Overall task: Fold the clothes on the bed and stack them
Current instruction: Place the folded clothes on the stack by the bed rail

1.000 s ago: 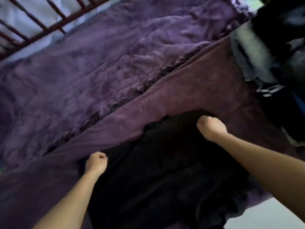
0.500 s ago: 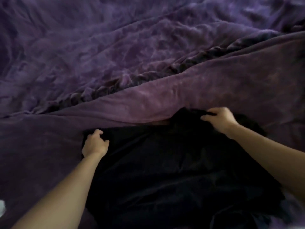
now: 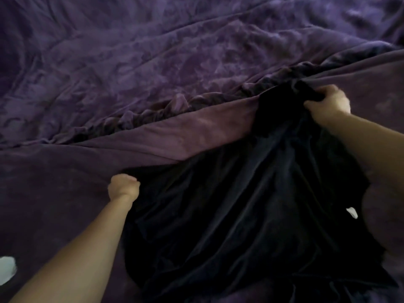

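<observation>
Gripping a black garment [image 3: 251, 204] at two points, a person holds it low on the plum bed cover [image 3: 65, 204]. The left hand [image 3: 123, 185], at 8 o'clock, is fisted round one edge, while the right hand [image 3: 328, 103], at 2 o'clock, bunches the far corner in curled fingers. The held edge slants between them, and the creased length trails toward 5 o'clock, below a quilted purple comforter [image 3: 153, 51].

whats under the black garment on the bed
The black garment lies on the plain purple blanket, which shows past its far and left edges. Anything else beneath its middle is covered and cannot be seen.
</observation>
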A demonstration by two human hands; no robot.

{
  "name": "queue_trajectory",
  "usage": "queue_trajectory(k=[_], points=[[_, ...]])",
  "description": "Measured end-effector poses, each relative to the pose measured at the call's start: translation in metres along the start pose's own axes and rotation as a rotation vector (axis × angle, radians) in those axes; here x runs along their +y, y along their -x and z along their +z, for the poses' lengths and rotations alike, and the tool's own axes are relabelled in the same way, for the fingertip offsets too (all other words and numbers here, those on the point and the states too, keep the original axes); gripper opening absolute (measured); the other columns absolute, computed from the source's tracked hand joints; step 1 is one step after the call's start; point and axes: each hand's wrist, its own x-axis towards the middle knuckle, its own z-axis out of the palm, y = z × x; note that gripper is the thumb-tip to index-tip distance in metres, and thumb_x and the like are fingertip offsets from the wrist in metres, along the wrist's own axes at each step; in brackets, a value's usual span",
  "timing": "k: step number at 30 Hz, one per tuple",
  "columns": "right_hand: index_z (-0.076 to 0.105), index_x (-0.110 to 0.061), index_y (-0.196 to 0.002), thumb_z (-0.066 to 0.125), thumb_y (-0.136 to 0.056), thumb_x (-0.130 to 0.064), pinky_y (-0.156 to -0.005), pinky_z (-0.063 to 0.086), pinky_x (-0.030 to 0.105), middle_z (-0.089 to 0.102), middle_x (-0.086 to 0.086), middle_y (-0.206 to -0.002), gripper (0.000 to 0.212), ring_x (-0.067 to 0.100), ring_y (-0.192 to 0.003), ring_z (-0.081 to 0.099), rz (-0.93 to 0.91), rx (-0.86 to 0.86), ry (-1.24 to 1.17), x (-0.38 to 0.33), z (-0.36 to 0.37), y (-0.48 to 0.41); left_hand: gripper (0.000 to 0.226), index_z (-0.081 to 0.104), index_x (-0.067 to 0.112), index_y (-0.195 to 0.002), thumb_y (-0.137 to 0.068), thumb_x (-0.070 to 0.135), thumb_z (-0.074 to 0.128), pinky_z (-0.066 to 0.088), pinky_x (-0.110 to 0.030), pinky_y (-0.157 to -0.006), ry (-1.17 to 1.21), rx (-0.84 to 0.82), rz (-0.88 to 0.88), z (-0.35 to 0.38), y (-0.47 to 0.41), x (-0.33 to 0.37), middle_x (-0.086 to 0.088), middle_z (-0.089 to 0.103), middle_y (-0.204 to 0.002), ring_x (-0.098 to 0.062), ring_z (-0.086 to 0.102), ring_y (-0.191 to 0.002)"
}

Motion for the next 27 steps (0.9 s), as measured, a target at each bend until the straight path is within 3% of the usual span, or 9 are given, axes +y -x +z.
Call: queue_trajectory(k=[2,5,7,9,11,13,18,24,27], points=[[0.043,-0.02,-0.136,0.07,-0.082,-0.027,-0.097,0.042,0.046,0.042,0.017,-0.138,0.061,0.043,-0.116,0.052,-0.14,-0.069,0.251,-0.002,0.018,0.015,0.014,0.074,0.011,-0.087,-0.085,0.004,0.062,0.049,-0.028,-0.081,0.111,0.122,0.13,-0.006,0.001,0.01,-0.008,0.071,-0.096,-0.025,0.063,-0.087],[0.034,-0.026,-0.144,0.072,-0.081,-0.028,-0.099,0.041,0.047,0.029,0.014,-0.15,0.073,0.043,-0.123,0.047,-0.273,-0.152,0.28,-0.006,0.052,0.027,0.018,0.075,0.013,-0.086,-0.08,0.001,0.063,0.048,-0.02,-0.081,0.435,0.254,0.232,-0.025,-0.012,0.046,-0.002,0.07,-0.088,-0.017,0.066,-0.086],[0.028,-0.027,-0.148,0.073,-0.081,-0.029,-0.104,0.039,0.047,0.019,0.014,-0.156,0.08,0.042,-0.129,0.041,-0.273,-0.256,0.306,-0.004,0.071,0.028,0.019,0.074,0.009,-0.094,-0.079,0.0,0.065,0.047,-0.009,-0.075,0.691,0.278,0.201,-0.04,-0.026,0.073,-0.003,0.07,-0.09,-0.007,0.063,-0.079],[0.022,-0.028,-0.151,0.073,-0.082,-0.03,-0.108,0.035,0.047,0.01,0.013,-0.16,0.086,0.043,-0.135,0.034,-0.265,-0.329,0.349,0.002,0.083,0.026,0.027,0.071,0.009,-0.107,-0.082,-0.001,0.066,0.048,-0.01,-0.082,0.807,0.195,0.168,-0.046,-0.041,0.086,-0.005,0.068,-0.106,-0.006,0.063,-0.091],[0.017,-0.029,-0.152,0.073,-0.082,-0.03,-0.11,0.032,0.048,0.004,0.011,-0.161,0.09,0.042,-0.139,0.028,-0.268,-0.358,0.383,0.008,0.086,0.025,0.046,0.058,0.013,-0.129,-0.086,0.0,0.064,0.045,-0.023,-0.099,0.757,0.005,0.153,-0.038,-0.056,0.083,-0.005,0.058,-0.131,-0.013,0.057,-0.115],[0.016,-0.031,-0.152,0.073,-0.082,-0.029,-0.108,0.033,0.049,0.001,0.01,-0.161,0.09,0.039,-0.141,0.024,-0.276,-0.339,0.401,0.014,0.082,0.028,0.06,0.044,0.018,-0.142,-0.087,0.005,0.065,0.041,-0.028,-0.104,0.676,-0.085,0.149,-0.027,-0.06,0.064,-0.002,0.049,-0.142,-0.015,0.051,-0.124],[0.022,-0.027,-0.151,0.069,-0.082,-0.023,-0.098,0.041,0.052,0.003,0.011,-0.161,0.083,0.034,-0.143,0.017,-0.39,-0.205,0.432,0.051,0.07,0.074,0.058,0.048,0.011,-0.135,-0.083,0.02,0.071,0.039,-0.038,-0.104,0.197,0.165,0.249,0.01,-0.005,-0.029,-0.019,0.051,-0.132,-0.034,0.051,-0.12],[0.027,-0.023,-0.15,0.067,-0.082,-0.026,-0.098,0.042,0.05,0.007,0.013,-0.16,0.079,0.033,-0.145,0.012,-0.358,-0.35,0.547,0.135,0.077,0.176,0.07,0.039,0.016,-0.141,-0.083,0.04,0.069,0.039,-0.053,-0.095,-0.175,-0.033,0.022,0.047,0.121,-0.154,-0.016,0.047,-0.136,-0.037,0.044,-0.124],[0.028,-0.024,-0.149,0.064,-0.084,-0.027,-0.099,0.042,0.048,0.008,0.01,-0.16,0.076,0.031,-0.146,0.013,-0.391,-0.424,0.551,0.165,0.078,0.229,0.07,0.039,0.021,-0.141,-0.081,0.037,0.072,0.039,-0.054,-0.094,-0.263,-0.078,-0.048,0.046,0.154,-0.193,-0.014,0.052,-0.132,-0.037,0.047,-0.121]])
